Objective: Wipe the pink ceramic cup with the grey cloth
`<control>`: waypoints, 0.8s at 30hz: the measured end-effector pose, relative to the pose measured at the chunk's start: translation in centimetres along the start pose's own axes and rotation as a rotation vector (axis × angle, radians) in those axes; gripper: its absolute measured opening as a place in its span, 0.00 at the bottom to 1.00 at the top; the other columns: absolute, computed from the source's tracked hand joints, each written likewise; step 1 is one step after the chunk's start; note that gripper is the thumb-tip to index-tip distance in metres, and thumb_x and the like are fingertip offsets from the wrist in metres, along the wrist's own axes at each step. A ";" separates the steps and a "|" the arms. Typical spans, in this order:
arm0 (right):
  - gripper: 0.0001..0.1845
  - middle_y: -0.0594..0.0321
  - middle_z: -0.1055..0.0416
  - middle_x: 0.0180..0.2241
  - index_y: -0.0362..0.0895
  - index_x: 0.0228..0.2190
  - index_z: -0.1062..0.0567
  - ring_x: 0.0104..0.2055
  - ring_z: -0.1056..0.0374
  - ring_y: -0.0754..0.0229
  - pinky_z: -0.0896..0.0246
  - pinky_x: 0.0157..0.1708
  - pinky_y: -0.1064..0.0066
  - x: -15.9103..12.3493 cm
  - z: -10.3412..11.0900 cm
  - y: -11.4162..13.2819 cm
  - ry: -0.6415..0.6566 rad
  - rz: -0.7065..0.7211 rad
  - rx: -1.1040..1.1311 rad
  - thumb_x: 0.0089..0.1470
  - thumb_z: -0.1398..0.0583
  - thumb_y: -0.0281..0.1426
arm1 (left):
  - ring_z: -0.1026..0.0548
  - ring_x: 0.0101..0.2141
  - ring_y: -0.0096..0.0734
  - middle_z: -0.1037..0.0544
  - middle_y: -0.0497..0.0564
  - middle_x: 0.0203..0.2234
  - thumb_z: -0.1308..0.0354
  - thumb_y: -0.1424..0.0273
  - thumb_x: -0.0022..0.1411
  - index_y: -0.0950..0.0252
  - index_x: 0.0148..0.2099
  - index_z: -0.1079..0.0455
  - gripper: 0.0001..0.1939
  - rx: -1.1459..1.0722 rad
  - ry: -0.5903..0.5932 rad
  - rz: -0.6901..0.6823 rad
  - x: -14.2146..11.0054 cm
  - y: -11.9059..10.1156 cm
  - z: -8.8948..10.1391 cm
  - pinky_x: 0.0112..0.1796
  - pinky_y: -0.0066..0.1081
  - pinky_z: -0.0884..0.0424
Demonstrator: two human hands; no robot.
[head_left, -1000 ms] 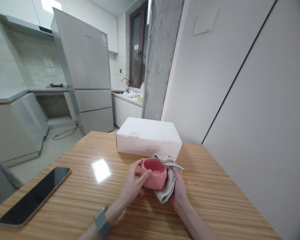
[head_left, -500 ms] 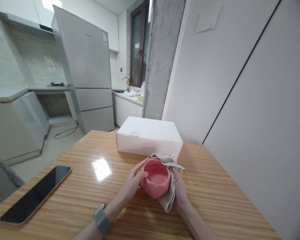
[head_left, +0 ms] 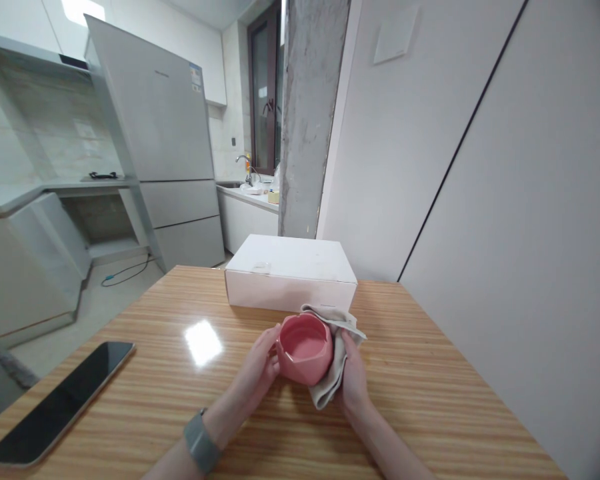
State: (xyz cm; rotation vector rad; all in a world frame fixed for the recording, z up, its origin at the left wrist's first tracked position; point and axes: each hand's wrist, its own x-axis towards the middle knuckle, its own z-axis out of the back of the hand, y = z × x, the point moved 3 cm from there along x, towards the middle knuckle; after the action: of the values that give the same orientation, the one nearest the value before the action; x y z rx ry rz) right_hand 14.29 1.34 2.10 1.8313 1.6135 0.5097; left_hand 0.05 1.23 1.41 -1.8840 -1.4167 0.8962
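- Left hand (head_left: 260,365) is curling round the pink bowl (head_left: 303,368), gripping its left side; fingertips partly hiding.
- Right hand (head_left: 354,380) is pinching grey cloth (head_left: 337,363) against bowl's right side; cloth is covering some fingers.
- Bowl is tilting toward camera over table (head_left: 430,400), showing pink interior; base contact, cannot tell.
- White box (head_left: 290,260) is lying closed behind, contents hidden.
- Far sink (head_left: 230,185) is barely showing, inside unclear.
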 end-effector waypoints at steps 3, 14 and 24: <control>0.16 0.67 0.21 0.34 0.45 0.32 0.21 0.45 0.28 0.54 0.39 0.51 0.65 0.1 0.3 0.3 -0.067 0.070 -0.034 0.41 0.35 0.42 | 0.26 0.44 0.32 0.25 0.55 0.46 0.37 0.63 0.55 0.64 0.49 0.30 0.20 -0.023 0.060 -0.014 -0.2 0.1 -0.2 0.40 0.25 0.29; 0.17 0.61 0.21 0.35 0.43 0.36 0.22 0.45 0.28 0.51 0.37 0.48 0.62 -0.6 -0.7 0.3 0.162 -0.210 0.061 0.48 0.38 0.42 | 0.25 0.28 0.31 0.27 0.55 0.46 0.48 0.56 0.61 0.59 0.59 0.42 0.26 0.428 0.074 -0.082 -1.0 -1.5 -0.6 0.20 0.27 0.28; 0.19 0.57 0.21 0.34 0.41 0.37 0.24 0.43 0.27 0.51 0.36 0.47 0.60 -1.0 -0.8 -0.4 0.280 -0.464 0.108 0.53 0.42 0.43 | 0.26 0.42 0.39 0.23 0.52 0.41 0.55 0.55 0.64 0.62 0.50 0.33 0.21 0.699 0.026 -0.401 -0.8 -2.7 -0.2 0.42 0.35 0.30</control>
State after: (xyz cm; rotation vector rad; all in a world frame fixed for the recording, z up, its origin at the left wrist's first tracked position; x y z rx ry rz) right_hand 13.27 0.52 2.54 1.4300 2.2131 0.4867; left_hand -1.43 1.09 3.79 -1.0466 -1.1894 0.9861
